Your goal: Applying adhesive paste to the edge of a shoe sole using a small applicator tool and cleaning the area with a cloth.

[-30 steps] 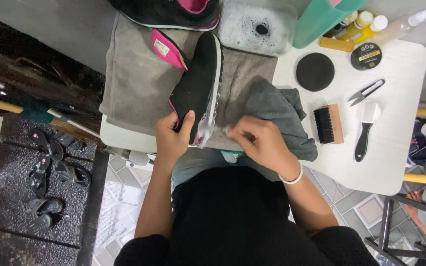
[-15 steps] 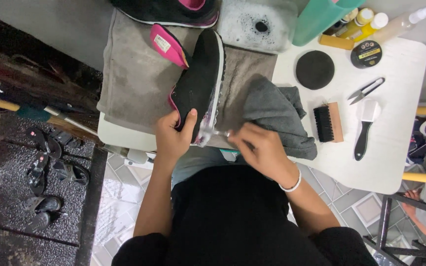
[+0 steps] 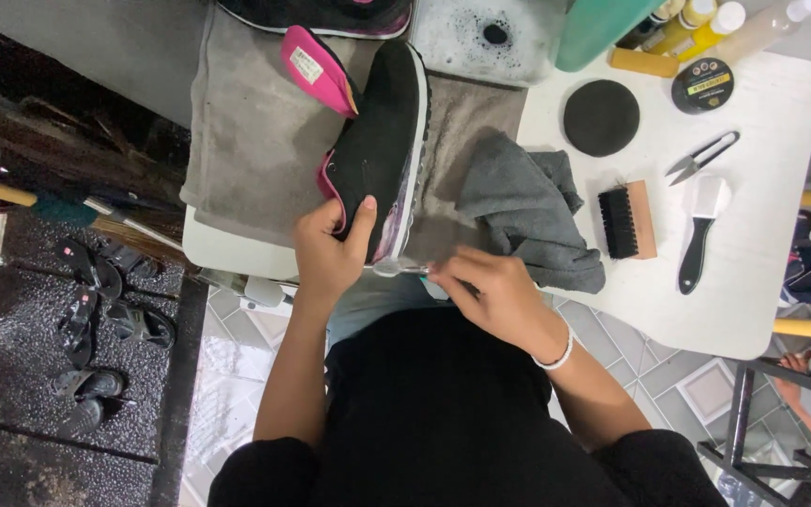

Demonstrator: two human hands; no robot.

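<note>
The left hand [image 3: 330, 249] has its grip wrapped around the heel of a black sneaker [image 3: 377, 150], thumb pressed on the upper, the shoe lying on its side with the toe pointing away. Just right of it, the right hand [image 3: 490, 296] pinches something small at the sneaker's clear sole edge; what it is cannot be told. The sneaker rests on a grey towel [image 3: 255, 131] spread over the white table [image 3: 762, 282]. A pink insole [image 3: 316, 70] with a small white rectangular label leans beyond the left grip. Right of the right grip lies a crumpled grey cloth [image 3: 527, 211], then a wooden brush [image 3: 627, 221], a white-headed brush with a black handle [image 3: 698, 235], small scissors [image 3: 701, 155], a round black pad [image 3: 601, 117] and a round black tin [image 3: 703, 86] with a yellow label.
</note>
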